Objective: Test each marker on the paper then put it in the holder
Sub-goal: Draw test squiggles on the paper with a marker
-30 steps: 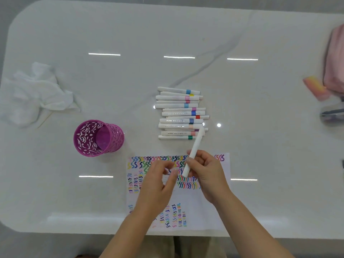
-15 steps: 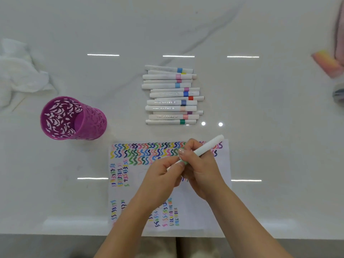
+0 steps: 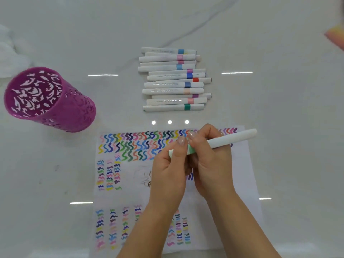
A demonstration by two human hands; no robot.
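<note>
A white marker (image 3: 230, 139) with a pale green band lies nearly level above the paper (image 3: 242, 174), held in both hands. My right hand (image 3: 210, 161) grips its barrel near the band. My left hand (image 3: 171, 170) pinches the cap end, which pokes out to the left of my fingers. The paper is covered with rows of coloured squiggles. A stack of several white markers (image 3: 173, 79) lies beyond the paper. The purple cut-out holder (image 3: 46, 99) stands at the left and shows no marker inside.
A crumpled white cloth (image 3: 7, 53) lies at the far left edge, behind the holder. An orange-pink object (image 3: 335, 36) shows at the right edge. The white marble table (image 3: 279, 99) stretches around the paper.
The marker has swung from upright to nearly level, its tail pointing right. My left hand has closed on its cap end. The view has moved closer to the paper.
</note>
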